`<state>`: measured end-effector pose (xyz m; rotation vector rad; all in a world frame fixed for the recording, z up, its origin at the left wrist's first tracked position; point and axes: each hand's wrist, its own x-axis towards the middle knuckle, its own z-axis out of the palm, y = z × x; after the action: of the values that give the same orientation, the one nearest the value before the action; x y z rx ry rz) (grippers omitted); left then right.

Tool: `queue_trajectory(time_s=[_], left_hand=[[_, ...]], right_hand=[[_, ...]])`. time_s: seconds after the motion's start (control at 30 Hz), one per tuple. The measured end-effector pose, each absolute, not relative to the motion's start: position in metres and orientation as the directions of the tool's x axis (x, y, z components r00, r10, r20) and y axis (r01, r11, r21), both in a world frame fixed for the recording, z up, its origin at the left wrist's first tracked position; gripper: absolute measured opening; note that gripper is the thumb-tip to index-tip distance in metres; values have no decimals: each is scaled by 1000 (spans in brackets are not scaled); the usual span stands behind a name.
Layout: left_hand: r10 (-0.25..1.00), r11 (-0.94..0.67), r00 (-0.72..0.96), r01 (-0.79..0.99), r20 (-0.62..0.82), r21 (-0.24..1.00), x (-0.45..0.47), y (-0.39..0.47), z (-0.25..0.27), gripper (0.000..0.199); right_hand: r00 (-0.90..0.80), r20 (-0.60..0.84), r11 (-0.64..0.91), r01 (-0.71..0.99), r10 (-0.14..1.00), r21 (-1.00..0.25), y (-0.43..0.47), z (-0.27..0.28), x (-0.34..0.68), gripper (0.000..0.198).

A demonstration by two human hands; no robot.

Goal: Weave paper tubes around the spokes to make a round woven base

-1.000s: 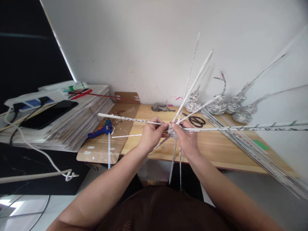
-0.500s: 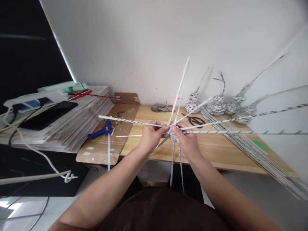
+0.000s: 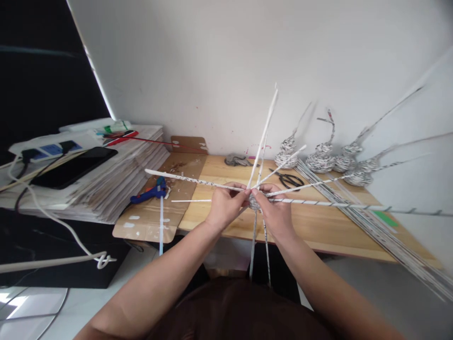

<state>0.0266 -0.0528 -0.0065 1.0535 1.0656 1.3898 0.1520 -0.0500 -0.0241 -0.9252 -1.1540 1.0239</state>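
Observation:
Between my two hands is a small woven paper base (image 3: 254, 202), with several rolled newspaper strips (image 3: 264, 137) fanning out from it in all directions. My left hand (image 3: 228, 204) pinches its left side, thumb and fingers closed where the strips meet. From the right, my right hand (image 3: 275, 208) grips the base, its thumb pressed on top close to the left thumb. One long strip (image 3: 325, 203) runs out to the right past my right hand. Two strips hang down below the base toward my lap. My fingers hide part of the weave.
Several woven paper gourds (image 3: 320, 158) stand along the wall, beside a bundle of paper rods (image 3: 368, 226). Black scissors (image 3: 290, 180) and a grey cloth-like item (image 3: 237, 160) lie behind my hands. At left are a blue glue gun (image 3: 150, 192), cardboard (image 3: 141, 224), a phone (image 3: 76, 166) and stacked paper (image 3: 130, 174).
The strips on the right have swung slightly downward, and the upper strips have shifted a little. Both hands keep hold of the woven base. The whole view has moved slightly.

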Motion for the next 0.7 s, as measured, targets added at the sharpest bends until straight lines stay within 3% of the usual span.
queue_trajectory(time_s=[0.13, 0.47, 0.7], left_hand=[[999, 1, -52, -269, -15, 963, 27, -51, -9, 28], [984, 172, 39, -405, -171, 898, 21, -52, -11, 22], [964, 265, 99, -428, -247, 864, 18, -50, -16, 12]], right_hand=[[148, 253, 279, -202, 956, -939, -51, -28, 146, 21], [40, 454, 452, 36, 890, -891, -55, -30, 149, 9], [-133, 664, 674, 230, 736, -702, -50, -28, 162, 5]])
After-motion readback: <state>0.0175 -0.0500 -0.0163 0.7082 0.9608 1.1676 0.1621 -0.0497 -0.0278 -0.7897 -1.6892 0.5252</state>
